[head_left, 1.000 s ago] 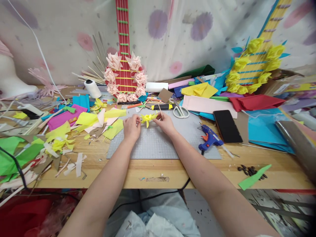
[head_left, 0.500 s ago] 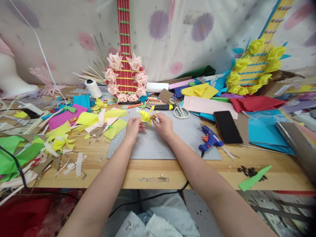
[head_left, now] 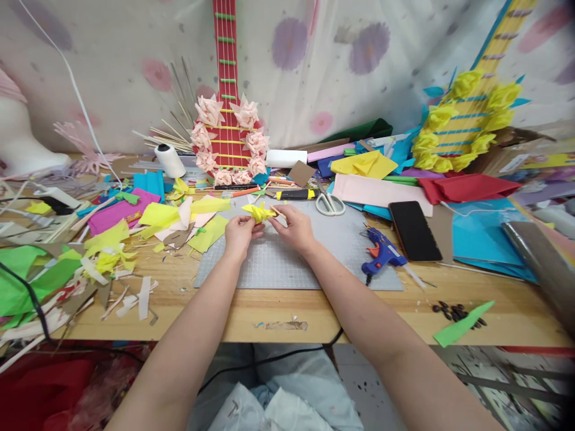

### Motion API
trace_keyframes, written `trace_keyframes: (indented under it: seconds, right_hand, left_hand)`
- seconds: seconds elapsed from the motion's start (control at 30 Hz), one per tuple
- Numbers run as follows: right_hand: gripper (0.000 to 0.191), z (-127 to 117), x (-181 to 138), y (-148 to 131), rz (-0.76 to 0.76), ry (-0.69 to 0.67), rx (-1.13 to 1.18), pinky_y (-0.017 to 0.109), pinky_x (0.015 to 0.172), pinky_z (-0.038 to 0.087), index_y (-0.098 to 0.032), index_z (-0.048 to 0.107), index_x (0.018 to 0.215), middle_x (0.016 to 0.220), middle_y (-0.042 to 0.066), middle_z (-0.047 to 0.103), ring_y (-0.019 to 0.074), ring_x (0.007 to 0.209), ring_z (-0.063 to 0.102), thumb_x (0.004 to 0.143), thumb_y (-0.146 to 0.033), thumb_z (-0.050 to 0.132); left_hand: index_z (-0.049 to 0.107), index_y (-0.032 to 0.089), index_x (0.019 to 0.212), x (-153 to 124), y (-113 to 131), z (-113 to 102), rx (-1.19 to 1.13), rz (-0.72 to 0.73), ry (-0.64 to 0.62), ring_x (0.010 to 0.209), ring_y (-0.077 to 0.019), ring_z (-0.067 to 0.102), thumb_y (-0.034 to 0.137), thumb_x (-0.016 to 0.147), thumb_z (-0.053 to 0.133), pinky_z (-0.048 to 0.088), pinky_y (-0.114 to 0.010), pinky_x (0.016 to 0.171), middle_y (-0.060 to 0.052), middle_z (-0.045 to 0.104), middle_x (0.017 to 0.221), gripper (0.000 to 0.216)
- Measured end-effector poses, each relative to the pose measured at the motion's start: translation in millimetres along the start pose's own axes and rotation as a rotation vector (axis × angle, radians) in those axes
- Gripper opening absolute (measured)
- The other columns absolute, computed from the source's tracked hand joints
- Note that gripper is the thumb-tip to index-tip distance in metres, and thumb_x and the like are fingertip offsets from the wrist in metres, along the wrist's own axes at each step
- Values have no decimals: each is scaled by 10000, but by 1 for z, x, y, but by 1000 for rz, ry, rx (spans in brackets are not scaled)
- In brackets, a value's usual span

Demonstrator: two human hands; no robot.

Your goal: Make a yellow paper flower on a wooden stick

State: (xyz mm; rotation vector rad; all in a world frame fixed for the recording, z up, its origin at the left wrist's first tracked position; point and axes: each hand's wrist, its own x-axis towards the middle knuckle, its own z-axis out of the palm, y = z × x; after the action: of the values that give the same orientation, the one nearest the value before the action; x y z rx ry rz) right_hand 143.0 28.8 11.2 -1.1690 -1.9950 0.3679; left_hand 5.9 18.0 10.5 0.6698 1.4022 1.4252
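Observation:
Between my hands, above the grey cutting mat, is a yellow paper flower with uneven, pointed petals. My left hand pinches its lower left side with thumb and fingers. On the other side, my right hand is closed near the flower's base, around a thin stick whose tip shows past the fingers. How the stick meets the flower is hidden by the fingers. White-handled scissors and a yellow-black cutter knife lie just beyond my right hand.
A blue glue gun lies on the mat's right side, near a black phone. Yellow paper scraps spread left. A red paper guitar with pink flowers and a yellow guitar stand behind. Dark beads lie front right.
The flower has tipped over to the left, its petals now pointing left rather than up toward me. Both hands have shifted slightly left with it.

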Motion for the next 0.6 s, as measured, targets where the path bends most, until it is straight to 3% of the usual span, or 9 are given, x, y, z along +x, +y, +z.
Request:
trace_keyframes:
  seconds: [0.1,0.23,0.37,0.6]
  right_hand:
    - [343,-4,-3,-7,18,-16,2,252,624,359,-200,501,1029,831,31,606,144,705,534,810,-458,446]
    - [300,-5,-8,-16,-64,-152,-115,247,611,321,-205,521,879,718,20,593,134,651,521,894,-367,269]
    - [311,3,-9,-21,-112,-267,-246,228,599,300,-200,556,870,804,30,636,128,702,539,902,-337,279]
    - [399,14,-4,-13,76,-284,-305,232,612,340,-215,589,1016,950,44,656,158,815,585,907,-414,261]
  left_hand:
    - [455,147,715,0,2,-1,-66,28,41,630,-185,661,123,701,553,546,-295,560,-46,638,667,102]
    - [457,147,735,2,3,-2,-141,41,73,613,-164,656,97,697,541,536,-264,542,-34,633,665,104]
    - [477,141,763,3,2,-3,-171,63,76,584,-149,648,110,696,560,525,-243,532,-23,628,639,111]
    - [526,146,810,1,0,-1,-96,99,44,591,-142,645,122,673,579,523,-250,574,-9,634,623,149]
